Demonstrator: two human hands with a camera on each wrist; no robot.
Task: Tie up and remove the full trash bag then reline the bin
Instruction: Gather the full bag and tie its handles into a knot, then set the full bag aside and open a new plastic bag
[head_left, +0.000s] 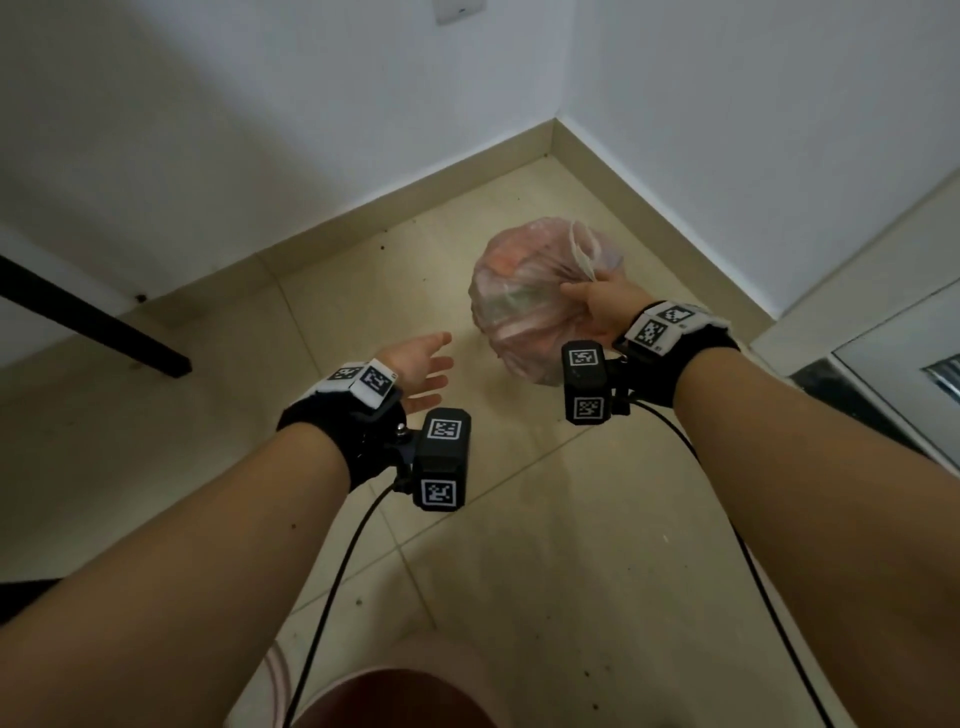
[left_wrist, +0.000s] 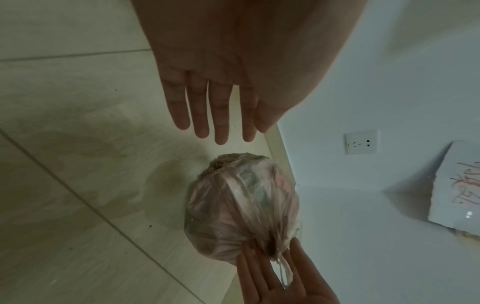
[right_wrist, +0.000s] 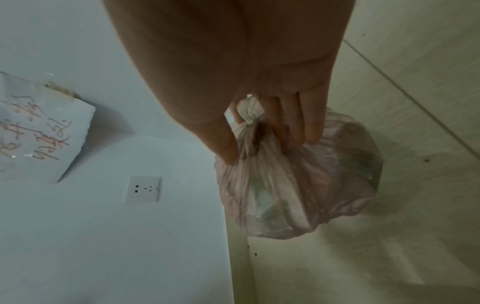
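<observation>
A full, pinkish translucent trash bag (head_left: 519, 306) (left_wrist: 241, 205) (right_wrist: 298, 185) with its top knotted sits low over the tiled floor near the room's corner. I cannot tell whether it rests on the tiles. My right hand (head_left: 574, 291) (right_wrist: 259, 144) pinches the knotted neck between thumb and fingers, and the loose tie ends stick up past the hand. In the left wrist view that right hand (left_wrist: 272, 267) comes in from the bottom edge. My left hand (head_left: 428, 371) (left_wrist: 221, 127) hovers to the left of the bag, fingers straight, touching nothing. No bin is in view.
White walls meet at a corner with a beige skirting board (head_left: 553, 137). A black table leg (head_left: 93, 317) slants at the left. A white frame with a mirrored panel (head_left: 883, 343) stands at the right. A wall socket (right_wrist: 144, 189) and a handwritten paper note (right_wrist: 39, 133) hang above the bag.
</observation>
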